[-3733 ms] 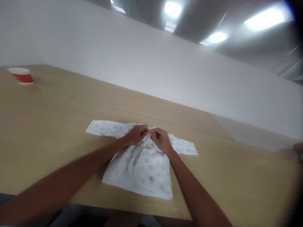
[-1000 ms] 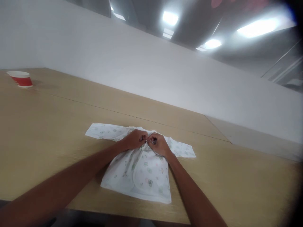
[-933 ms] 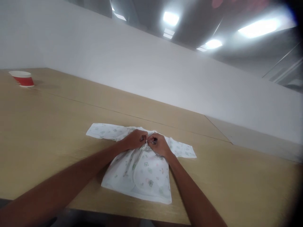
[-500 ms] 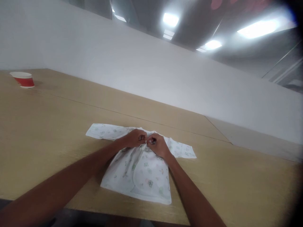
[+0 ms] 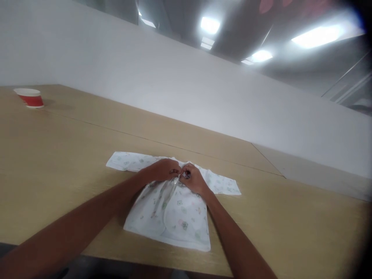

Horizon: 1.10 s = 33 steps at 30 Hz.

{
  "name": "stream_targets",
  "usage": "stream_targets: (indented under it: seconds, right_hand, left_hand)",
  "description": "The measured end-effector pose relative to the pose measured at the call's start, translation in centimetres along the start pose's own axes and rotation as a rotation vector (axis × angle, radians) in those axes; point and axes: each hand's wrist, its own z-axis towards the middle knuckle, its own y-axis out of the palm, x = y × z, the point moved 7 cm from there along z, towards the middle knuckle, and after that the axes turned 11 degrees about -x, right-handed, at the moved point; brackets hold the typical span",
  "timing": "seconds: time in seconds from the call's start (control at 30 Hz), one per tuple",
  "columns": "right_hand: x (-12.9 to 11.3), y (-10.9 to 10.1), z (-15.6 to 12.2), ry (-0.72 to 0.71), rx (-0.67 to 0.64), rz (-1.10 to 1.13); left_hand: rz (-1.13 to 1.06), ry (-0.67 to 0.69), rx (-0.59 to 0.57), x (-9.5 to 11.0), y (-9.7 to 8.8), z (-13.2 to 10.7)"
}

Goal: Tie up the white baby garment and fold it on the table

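The white printed shirt (image 5: 186, 217) lay beneath the grip, its front puckered where the left hand (image 5: 166, 169) and right hand (image 5: 193, 178) pinched it, close together. Around them spread the tan table (image 5: 290, 221); well leftward and beyond stood a red-and-white cup (image 5: 33, 100).

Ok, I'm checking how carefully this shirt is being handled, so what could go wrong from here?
The left hand and right hand pinch the shirt at its upper front, where the cloth bunches into folds, so a hard pull might crease or strain it. Their fingers also hide the pinched spot, so a slip or misalignment there could go unnoticed. And the hem lies near the table's close edge; a tug toward the person might drag it over.
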Motion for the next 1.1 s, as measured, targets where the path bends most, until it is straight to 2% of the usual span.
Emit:
stream_targets:
  seconds: [0.2, 0.57, 0.83, 1.1]
  right_hand:
    - [-0.2, -0.1, -0.1, -0.023, 0.022, 0.018]
    - [0.3, -0.6, -0.2, -0.023, 0.066, 0.034]
    - [0.2, -0.5, -0.1, -0.012, 0.031, 0.043]
    - [0.7, -0.5, -0.1, 0.002, 0.06, 0.048]
  left_hand:
    - [0.02, -0.038, 0.027, 1.1, -0.2, -0.2]
    - [-0.136, -0.175, 0.116, -0.6, 0.1, 0.1]
    - [-0.23, -0.157, 0.111, -1.5, 0.3, 0.4]
    - [-0.056, -0.141, 0.107, -0.4, 0.7, 0.0]
